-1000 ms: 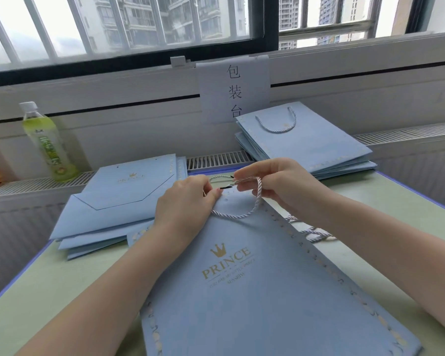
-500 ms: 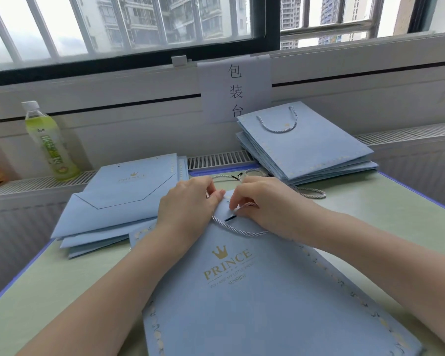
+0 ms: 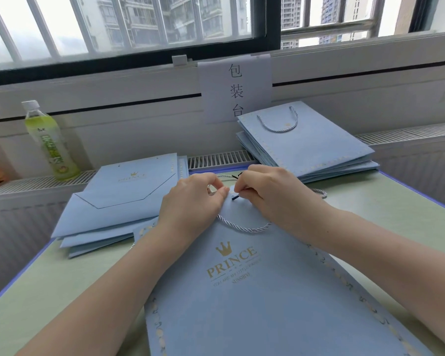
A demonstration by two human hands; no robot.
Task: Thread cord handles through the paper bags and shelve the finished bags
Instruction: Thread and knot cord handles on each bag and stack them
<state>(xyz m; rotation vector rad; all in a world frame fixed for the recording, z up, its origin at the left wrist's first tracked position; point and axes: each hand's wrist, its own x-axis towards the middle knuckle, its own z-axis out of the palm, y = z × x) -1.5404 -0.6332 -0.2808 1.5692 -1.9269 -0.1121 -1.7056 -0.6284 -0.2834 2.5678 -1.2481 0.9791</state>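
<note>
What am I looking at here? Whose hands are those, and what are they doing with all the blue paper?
There is no machine here. A person wears a camera on their head, so you see what they see: their own two hands over a green table. In front of them lies a blue paper bag with a gold crown. The right hand pinches the dark tip of a cord near the bag's top edge, and the left hand pinches that edge. The far-left stack shows no handles. The far-right pile has a handle on top. A green drink bottle stands by the window.
</note>
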